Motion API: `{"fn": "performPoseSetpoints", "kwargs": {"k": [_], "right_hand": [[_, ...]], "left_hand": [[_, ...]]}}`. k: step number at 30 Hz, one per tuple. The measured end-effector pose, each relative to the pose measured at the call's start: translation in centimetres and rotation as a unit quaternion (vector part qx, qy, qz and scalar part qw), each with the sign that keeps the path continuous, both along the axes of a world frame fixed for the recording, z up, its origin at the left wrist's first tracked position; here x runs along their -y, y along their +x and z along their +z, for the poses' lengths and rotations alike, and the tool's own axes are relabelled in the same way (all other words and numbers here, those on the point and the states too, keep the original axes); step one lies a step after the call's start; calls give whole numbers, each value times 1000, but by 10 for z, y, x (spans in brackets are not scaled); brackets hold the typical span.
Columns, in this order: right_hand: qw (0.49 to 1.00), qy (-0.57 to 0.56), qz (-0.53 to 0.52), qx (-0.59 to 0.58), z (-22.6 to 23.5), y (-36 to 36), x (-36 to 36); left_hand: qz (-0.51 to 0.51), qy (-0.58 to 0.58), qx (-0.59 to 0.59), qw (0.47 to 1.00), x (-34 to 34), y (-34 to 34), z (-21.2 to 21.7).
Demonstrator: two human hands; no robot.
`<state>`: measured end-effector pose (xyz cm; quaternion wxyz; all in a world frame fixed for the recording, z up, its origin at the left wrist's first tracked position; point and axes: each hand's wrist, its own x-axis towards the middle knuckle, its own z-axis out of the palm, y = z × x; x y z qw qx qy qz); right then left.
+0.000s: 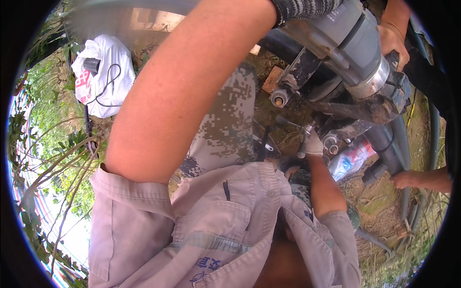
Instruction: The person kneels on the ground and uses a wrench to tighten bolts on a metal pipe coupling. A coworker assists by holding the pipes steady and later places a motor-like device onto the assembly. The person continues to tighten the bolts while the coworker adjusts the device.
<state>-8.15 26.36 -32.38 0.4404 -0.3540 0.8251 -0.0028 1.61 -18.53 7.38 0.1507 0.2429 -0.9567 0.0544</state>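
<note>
Across the upper left, my left arm reaches to the top edge, where my left hand (307, 8), in a dark grey knitted glove, rests at a grey machine body (348, 41). Its fingers are cut off from view. Below the machine, my right hand (314, 144), in a whitish glove, appears closed around a dark-handled metal tool (302, 145); its fingers are partly hidden. A metal collar (370, 85) and a dirty bracket (355, 111) sit at the machine's lower end. A round metal end (279, 98) sticks out left of it, and another metal fitting (331, 142) lies close beside my right hand.
Another person's hand (394, 43) grips the machine's right side; another hand (406, 179) touches a dark grey pipe (384, 139). A white plastic bag (113, 79) with a black cable lies left, near bare branches (62, 168). A coloured plastic bag (353, 158) lies on the soil.
</note>
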Motion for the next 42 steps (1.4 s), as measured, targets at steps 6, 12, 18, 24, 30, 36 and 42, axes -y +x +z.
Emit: {"fn": "performPoseSetpoints", "kwargs": {"k": [6,12,18,24,30,36,42], "right_hand": [[997,-19,74,-24,14,11,11],[995,-36,75,-49,5,16,10],[996,-61,59,-36,-6,23,14],[995,-96,27,-19,-29,27,8],[985,-170,-4,28,-66,40,4],[979,-198,-46,19,-108,39,-7],[980,-193,-30,31,-98,45,4]], "left_hand": [[-21,-58,-1,998,9,-1,-12],[-55,-88,0,995,19,-1,-20],[19,44,-41,998,13,-2,-5],[-18,64,-80,995,14,1,-12],[77,223,-120,964,7,0,-3],[124,223,-92,963,19,-1,-19],[180,221,-56,957,12,0,-8]]}}
